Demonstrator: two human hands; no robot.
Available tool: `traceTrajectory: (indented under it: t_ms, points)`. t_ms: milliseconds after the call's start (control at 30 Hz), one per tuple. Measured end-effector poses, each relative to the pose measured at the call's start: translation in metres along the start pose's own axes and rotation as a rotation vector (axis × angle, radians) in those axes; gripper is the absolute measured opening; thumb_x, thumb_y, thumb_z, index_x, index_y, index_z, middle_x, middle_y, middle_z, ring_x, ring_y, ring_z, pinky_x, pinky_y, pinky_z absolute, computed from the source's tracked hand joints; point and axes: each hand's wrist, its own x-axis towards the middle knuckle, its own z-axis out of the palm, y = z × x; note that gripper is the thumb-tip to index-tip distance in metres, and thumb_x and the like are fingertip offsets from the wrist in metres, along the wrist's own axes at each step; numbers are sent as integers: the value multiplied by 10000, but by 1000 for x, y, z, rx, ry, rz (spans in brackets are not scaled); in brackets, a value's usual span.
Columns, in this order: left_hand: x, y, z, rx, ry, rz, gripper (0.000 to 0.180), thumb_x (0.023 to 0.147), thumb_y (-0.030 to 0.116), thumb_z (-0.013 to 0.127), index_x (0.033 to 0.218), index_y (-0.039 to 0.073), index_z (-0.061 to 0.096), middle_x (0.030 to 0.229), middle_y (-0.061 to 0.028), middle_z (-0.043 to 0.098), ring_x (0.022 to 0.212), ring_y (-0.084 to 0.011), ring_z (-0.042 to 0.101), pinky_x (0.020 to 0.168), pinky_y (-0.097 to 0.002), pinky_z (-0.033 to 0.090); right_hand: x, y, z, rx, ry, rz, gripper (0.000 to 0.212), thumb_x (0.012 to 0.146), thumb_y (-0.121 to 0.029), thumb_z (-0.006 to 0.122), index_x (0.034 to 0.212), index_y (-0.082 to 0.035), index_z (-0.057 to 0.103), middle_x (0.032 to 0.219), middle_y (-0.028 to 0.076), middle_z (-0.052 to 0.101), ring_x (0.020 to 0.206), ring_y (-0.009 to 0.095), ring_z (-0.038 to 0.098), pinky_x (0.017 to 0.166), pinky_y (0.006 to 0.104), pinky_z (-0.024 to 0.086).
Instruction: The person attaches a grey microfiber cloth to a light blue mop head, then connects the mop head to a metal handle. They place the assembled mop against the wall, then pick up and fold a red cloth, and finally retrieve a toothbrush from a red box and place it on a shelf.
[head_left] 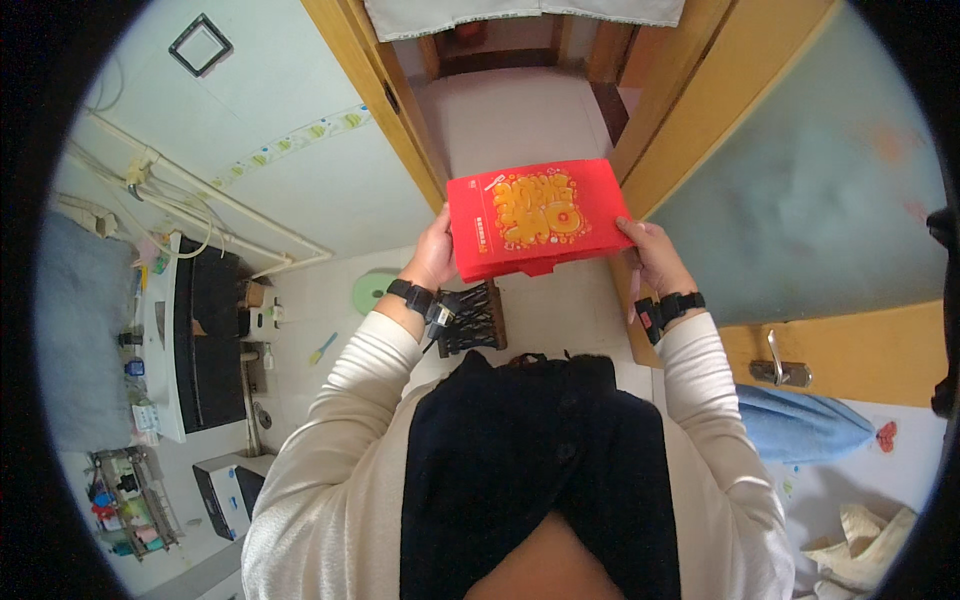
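Observation:
A flat red cardboard box (480,210) with gold lettering is held out in front of me, its printed face turned up. My left hand (434,252) grips its left edge, the fingers mostly hidden behind the box. At the right edge my right hand (655,258) holds on, with the thumb on top of the printed face and the other fingers underneath. A small tab sticks out from the box's near side. Both wrists wear black straps.
Ahead lies a doorway with a wooden frame (385,100); a frosted-glass door (800,190) stands ajar on the right. Below the box is a dark slatted stool (475,322). On the left are a green basin (374,291), a brush (323,348) and a washstand (163,350).

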Motion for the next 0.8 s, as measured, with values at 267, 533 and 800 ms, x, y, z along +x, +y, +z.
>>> traceTrajectory:
  t_ms: [267,533,800]
  points:
    - [15,21,-38,404,401,107,688,968,457,410,1478,170,49,1379,-149,423,1224,-265,466,975,-418,395,105,20,-19,-29,115,86,184,821,-226,697,814,-59,620,674,22,594,500,142,506,455,303,394]
    - [-8,35,-70,236,553,186,640,974,297,453,1469,123,87,1263,-119,529,1072,-197,559,759,-277,453,230,98,-44,-103,290,98,327,782,-356,722,780,-49,610,612,50,526,452,180,444,406,346,330]
    - [-27,33,-64,212,758,285,547,962,231,476,1427,98,220,1173,-91,595,961,-158,592,742,-257,452,281,71,-41,-218,285,433,310,864,-347,622,829,-58,517,692,81,449,514,211,411,458,351,352]
